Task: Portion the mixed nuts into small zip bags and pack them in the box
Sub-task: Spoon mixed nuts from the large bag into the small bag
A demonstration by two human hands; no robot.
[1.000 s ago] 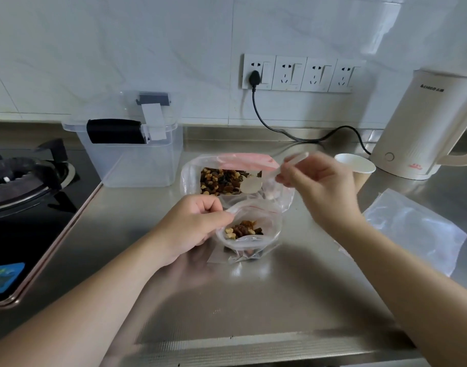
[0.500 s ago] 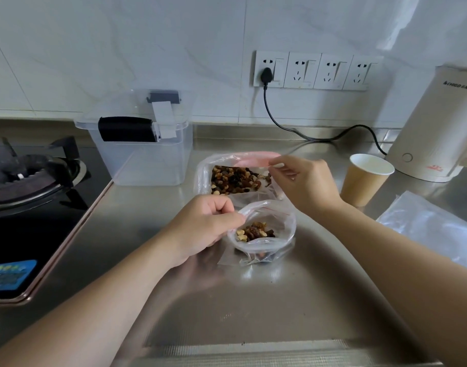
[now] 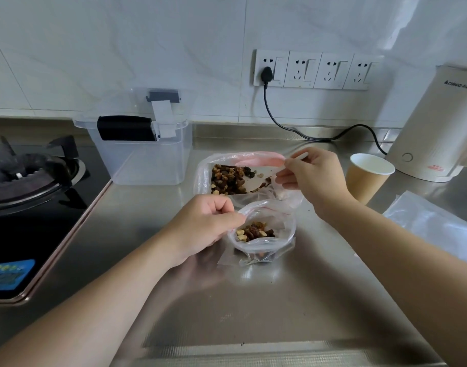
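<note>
The left hand (image 3: 205, 223) is pinching the rim of the small zip bag (image 3: 261, 234), and the right hand (image 3: 310, 178) is gripping a white spoon (image 3: 297, 157) inside the big bag of mixed nuts (image 3: 232, 178). If that pinch slackens, the soft mouth is likely closing, so nuts could be scattering over the worktop (image 3: 253, 300).

The nuts (image 3: 228, 180) in the big bag are mixed dark brown, tan and pale cream. That bag (image 3: 256, 161) is clear with a pink strip along its top. The small bag (image 3: 261, 229) is clear with a thin red line at its mouth. The cup (image 3: 366, 180) is tan outside, white inside. The box (image 3: 147, 152) is clear with a black handle. The kettle (image 3: 436, 128) is cream.
</note>
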